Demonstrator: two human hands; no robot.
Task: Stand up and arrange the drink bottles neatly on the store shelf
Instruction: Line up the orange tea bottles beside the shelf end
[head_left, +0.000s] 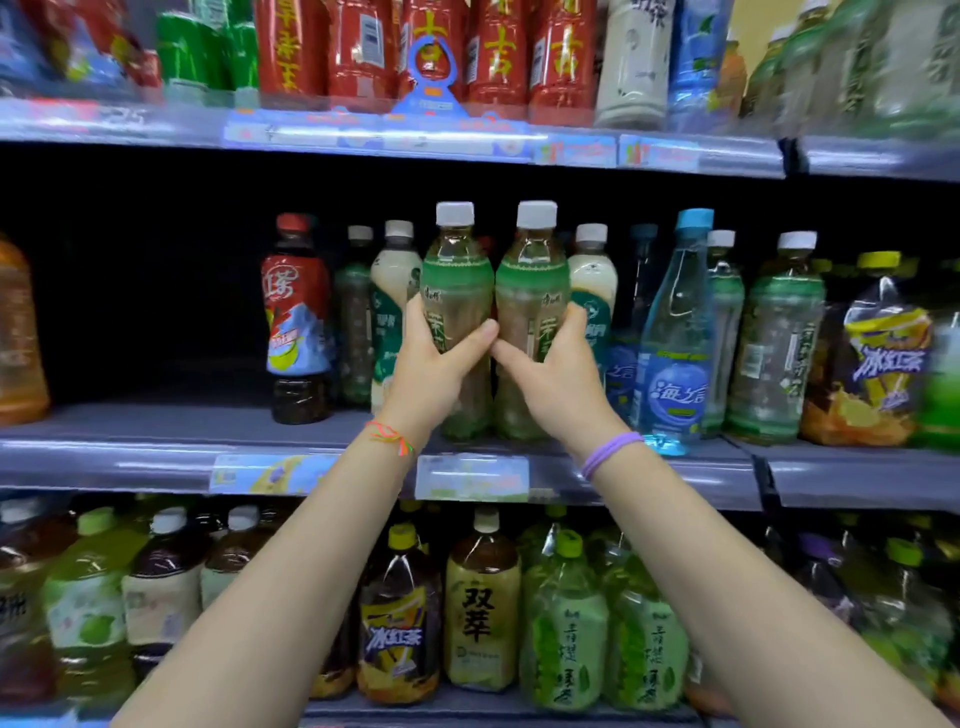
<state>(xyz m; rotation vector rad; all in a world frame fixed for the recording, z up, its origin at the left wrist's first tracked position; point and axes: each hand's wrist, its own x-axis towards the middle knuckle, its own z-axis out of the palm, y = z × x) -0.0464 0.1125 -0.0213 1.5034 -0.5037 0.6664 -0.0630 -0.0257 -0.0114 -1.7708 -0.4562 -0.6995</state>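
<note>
Two green-labelled tea bottles with white caps stand upright side by side at the front of the middle shelf. My left hand grips the left tea bottle round its middle. My right hand grips the right tea bottle the same way. The two thumbs almost touch between the bottles. Both bottle bases rest on or just above the shelf; my wrists hide the exact contact.
A red-labelled dark tea bottle stands to the left, with dark bare shelf beyond it. Cream bottles, a blue water bottle and more green tea bottles crowd behind and to the right. Shelves above and below are packed.
</note>
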